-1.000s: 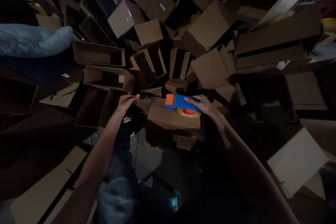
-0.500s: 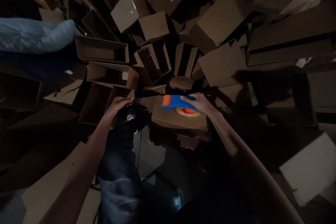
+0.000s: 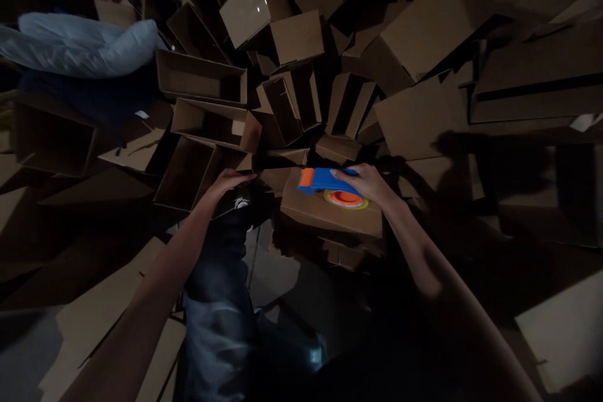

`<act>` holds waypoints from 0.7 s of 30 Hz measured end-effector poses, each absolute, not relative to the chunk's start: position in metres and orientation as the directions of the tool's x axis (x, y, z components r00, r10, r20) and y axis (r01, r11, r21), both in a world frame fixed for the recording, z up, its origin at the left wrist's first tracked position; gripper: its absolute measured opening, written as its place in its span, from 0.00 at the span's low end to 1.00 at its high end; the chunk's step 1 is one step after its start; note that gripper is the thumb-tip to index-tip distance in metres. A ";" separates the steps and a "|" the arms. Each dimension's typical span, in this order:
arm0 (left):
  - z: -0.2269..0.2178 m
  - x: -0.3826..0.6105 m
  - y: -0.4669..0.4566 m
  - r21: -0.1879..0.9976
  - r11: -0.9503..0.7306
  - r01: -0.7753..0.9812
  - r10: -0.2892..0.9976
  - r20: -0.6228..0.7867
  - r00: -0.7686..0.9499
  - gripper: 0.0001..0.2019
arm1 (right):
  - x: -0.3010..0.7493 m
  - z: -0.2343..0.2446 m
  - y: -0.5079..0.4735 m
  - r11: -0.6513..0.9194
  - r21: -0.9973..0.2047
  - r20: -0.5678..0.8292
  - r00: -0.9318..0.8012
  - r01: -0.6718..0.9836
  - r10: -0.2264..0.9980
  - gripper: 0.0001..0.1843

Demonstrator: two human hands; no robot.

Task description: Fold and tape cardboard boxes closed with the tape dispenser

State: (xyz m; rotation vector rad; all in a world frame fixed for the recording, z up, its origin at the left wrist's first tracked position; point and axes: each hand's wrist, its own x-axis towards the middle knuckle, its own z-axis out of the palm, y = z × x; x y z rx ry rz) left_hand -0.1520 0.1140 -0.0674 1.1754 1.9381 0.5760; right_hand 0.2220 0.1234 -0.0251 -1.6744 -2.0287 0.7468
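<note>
My right hand [image 3: 370,182] is wrapped around the blue body of a tape gun [image 3: 325,178] with an orange front end. A roll with an orange core [image 3: 345,199] sits at its lower side. The tape gun is over the top of a closed cardboard box [image 3: 325,216]; whether it touches the box I cannot tell. My left hand [image 3: 230,180] holds nothing, its fingers stretched out to the right, left of that box and above my dark shoe [image 3: 242,203].
Many cardboard boxes lie heaped ahead and to both sides, among them an open box [image 3: 202,78]. Pale stuffed plastic [image 3: 94,47] lies at upper left. Flat cardboard [image 3: 110,320] is at lower left. A teal object [image 3: 294,339] stands on the grey floor [image 3: 277,270] below.
The view has shifted, so the boxes appear further right. My left fingers have straightened out toward the box. My right hand keeps its hold on the tape gun.
</note>
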 end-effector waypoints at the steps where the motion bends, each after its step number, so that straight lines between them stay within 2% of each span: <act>1: -0.068 -0.152 0.114 0.705 0.468 0.532 0.883 -0.387 -0.264 0.21 | 0.221 -0.025 0.123 0.136 -0.634 -0.027 -0.197 0.761 0.980 0.37; 8: -0.074 -0.148 0.118 0.675 0.505 0.538 0.863 -0.414 -0.290 0.22 | 0.222 -0.028 0.124 0.160 -0.630 0.004 -0.203 0.760 0.979 0.37; 15: -0.088 -0.150 0.125 0.659 0.450 0.603 0.892 -0.363 -0.268 0.23 | 0.220 -0.026 0.125 0.124 -0.606 -0.007 -0.161 0.786 0.987 0.36; 21: -0.095 -0.147 0.127 0.647 0.435 0.626 0.898 -0.364 -0.249 0.24 | 0.222 -0.029 0.123 0.135 -0.631 0.019 -0.158 0.764 0.987 0.36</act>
